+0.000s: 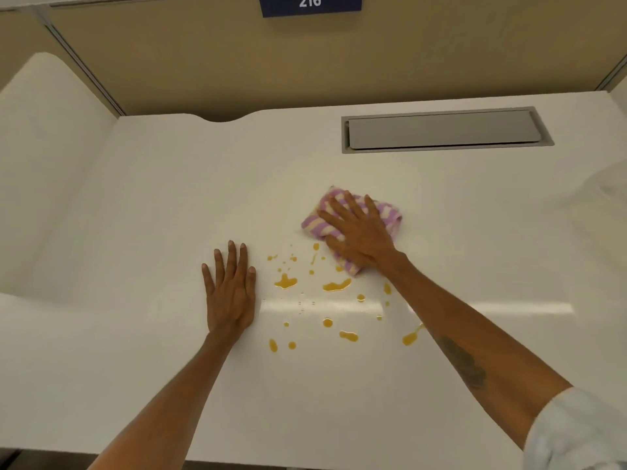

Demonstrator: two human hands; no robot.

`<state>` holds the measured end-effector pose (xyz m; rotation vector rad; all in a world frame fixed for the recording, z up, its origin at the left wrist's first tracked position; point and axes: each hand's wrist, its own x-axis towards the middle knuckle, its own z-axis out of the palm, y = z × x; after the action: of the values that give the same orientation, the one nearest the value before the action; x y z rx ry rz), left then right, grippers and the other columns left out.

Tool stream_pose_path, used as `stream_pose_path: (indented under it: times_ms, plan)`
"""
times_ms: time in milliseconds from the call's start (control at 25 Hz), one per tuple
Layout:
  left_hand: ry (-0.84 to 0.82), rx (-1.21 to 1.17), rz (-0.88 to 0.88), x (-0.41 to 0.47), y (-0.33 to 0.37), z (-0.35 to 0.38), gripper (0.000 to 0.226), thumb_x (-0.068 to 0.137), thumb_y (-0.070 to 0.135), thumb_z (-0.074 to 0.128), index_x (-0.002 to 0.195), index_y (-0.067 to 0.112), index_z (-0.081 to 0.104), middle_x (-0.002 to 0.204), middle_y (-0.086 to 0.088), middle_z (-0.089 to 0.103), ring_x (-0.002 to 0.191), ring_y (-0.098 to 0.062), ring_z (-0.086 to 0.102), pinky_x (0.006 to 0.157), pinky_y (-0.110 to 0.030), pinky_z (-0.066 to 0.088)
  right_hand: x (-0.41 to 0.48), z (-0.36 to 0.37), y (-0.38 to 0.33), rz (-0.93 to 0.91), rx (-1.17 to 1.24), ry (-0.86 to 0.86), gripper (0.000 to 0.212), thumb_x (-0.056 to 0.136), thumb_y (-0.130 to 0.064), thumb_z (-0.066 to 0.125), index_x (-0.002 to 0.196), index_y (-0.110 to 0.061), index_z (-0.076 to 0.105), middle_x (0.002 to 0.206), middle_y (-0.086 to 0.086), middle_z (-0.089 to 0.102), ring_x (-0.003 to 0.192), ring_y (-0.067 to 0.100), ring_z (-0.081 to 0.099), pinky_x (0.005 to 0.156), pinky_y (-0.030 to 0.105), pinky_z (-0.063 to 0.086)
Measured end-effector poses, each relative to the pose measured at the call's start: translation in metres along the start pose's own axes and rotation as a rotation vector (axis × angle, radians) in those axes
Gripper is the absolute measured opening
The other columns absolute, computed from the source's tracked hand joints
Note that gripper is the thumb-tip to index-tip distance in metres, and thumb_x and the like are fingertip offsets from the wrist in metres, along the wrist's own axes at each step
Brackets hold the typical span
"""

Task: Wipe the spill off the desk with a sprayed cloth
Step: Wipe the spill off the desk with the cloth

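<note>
The soft, limp cloth (353,220) is pressed flat under the right hand (361,234), fingers (342,212) spread (left hand (230,293) splayed on worktop (135,198)); orange spill (334,285) is smeared easily.

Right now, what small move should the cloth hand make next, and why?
Probably drag the right hand and cloth toward the body: the orange drops lie unwiped just nearer than the cloth, while the left hand rests flat beside them.

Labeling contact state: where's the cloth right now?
Head view, right of center: the striped cloth lies flat on the desk under the right hand, at the far right edge of the orange spill.
</note>
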<state>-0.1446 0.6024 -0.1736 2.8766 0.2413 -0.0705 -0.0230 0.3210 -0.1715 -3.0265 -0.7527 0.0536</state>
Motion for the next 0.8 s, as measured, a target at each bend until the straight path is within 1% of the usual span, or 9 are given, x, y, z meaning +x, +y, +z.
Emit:
stream_pose_path:
  times_ms: [80,120,240,320,400,480,640,720,800]
  plan:
    - [-0.001,0.004,0.000,-0.001,0.001,-0.003,0.056,0.107,0.037,0.014,0.159,0.026,-0.002,0.167,0.007,-0.009,0.153,-0.019,-0.014,0.124,-0.047,-0.008,-0.028,0.000,0.024,-0.093,-0.028,0.006,0.065,0.094,-0.058,0.021,0.155,-0.037,0.017,0.165,-0.006,0.015,0.154,0.025,0.009,0.121,0.059,0.006]
    - [0.003,0.004,0.000,-0.001,0.001,-0.004,0.055,0.107,0.036,0.015,0.159,0.026,-0.001,0.167,0.007,-0.008,0.153,-0.019,-0.014,0.124,-0.047,-0.007,-0.038,0.000,0.040,-0.083,-0.048,0.013,0.066,0.094,-0.059,0.021,0.156,-0.037,0.014,0.165,-0.007,0.014,0.154,0.024,0.008,0.121,0.058,0.007]
    - [0.011,0.004,-0.011,0.000,0.002,-0.003,0.055,0.107,0.036,0.014,0.159,0.026,-0.001,0.167,0.008,-0.009,0.153,-0.018,-0.014,0.124,-0.046,-0.007,-0.033,-0.004,0.081,0.109,-0.046,-0.013,0.066,0.093,-0.061,0.014,0.156,-0.039,0.006,0.166,-0.005,0.015,0.154,0.025,0.007,0.121,0.057,0.005]
    - [0.027,0.010,-0.019,0.001,0.002,-0.001,0.055,0.106,0.036,0.013,0.159,0.027,-0.001,0.167,0.008,-0.009,0.153,-0.018,-0.014,0.124,-0.046,-0.006,0.000,-0.008,0.087,0.253,-0.028,0.004,0.063,0.097,-0.059,0.020,0.155,-0.038,0.015,0.165,-0.003,0.019,0.153,0.028,0.010,0.120,0.059,0.007]
    - [0.039,0.004,-0.021,0.002,0.002,0.000,0.055,0.106,0.036,0.013,0.159,0.027,-0.001,0.166,0.009,-0.009,0.153,-0.017,-0.014,0.125,-0.045,-0.007,0.045,-0.010,0.075,0.347,0.015,0.018,0.059,0.100,-0.056,0.027,0.156,-0.036,0.019,0.165,-0.001,0.019,0.153,0.031,0.008,0.119,0.062,0.007]
    - [0.046,-0.003,-0.019,0.002,0.002,0.000,0.055,0.106,0.036,0.012,0.159,0.028,0.000,0.166,0.010,-0.009,0.153,-0.016,-0.014,0.125,-0.044,-0.007,0.087,-0.009,0.047,0.364,0.051,0.031,0.058,0.101,-0.054,0.028,0.156,-0.034,0.020,0.165,0.001,0.017,0.153,0.033,0.006,0.119,0.062,0.004]
    - [0.050,0.000,-0.016,0.004,0.000,0.001,0.055,0.106,0.035,0.013,0.159,0.027,0.001,0.166,0.010,-0.008,0.154,-0.016,-0.013,0.125,-0.045,-0.006,0.122,-0.009,-0.048,0.144,0.067,0.026,0.060,0.101,-0.056,0.026,0.156,-0.033,0.021,0.165,0.003,0.016,0.153,0.033,0.008,0.119,0.061,0.000]
    - [0.043,0.018,-0.005,0.004,-0.002,0.001,0.055,0.106,0.033,0.013,0.159,0.025,0.000,0.167,0.008,-0.007,0.154,-0.018,-0.012,0.125,-0.046,-0.005,0.107,-0.006,-0.088,0.022,0.048,0.012,0.061,0.099,-0.058,0.026,0.155,-0.034,0.021,0.166,0.002,0.015,0.153,0.031,0.007,0.120,0.060,0.001]
    - [0.031,0.050,0.011,0.004,-0.004,0.000,0.056,0.106,0.031,0.013,0.159,0.022,-0.001,0.167,0.006,-0.006,0.154,-0.021,-0.010,0.125,-0.047,-0.004,0.078,-0.002,-0.104,-0.086,0.036,-0.014,0.061,0.099,-0.059,0.026,0.155,-0.038,0.018,0.166,-0.002,0.013,0.154,0.028,0.005,0.121,0.058,0.001]
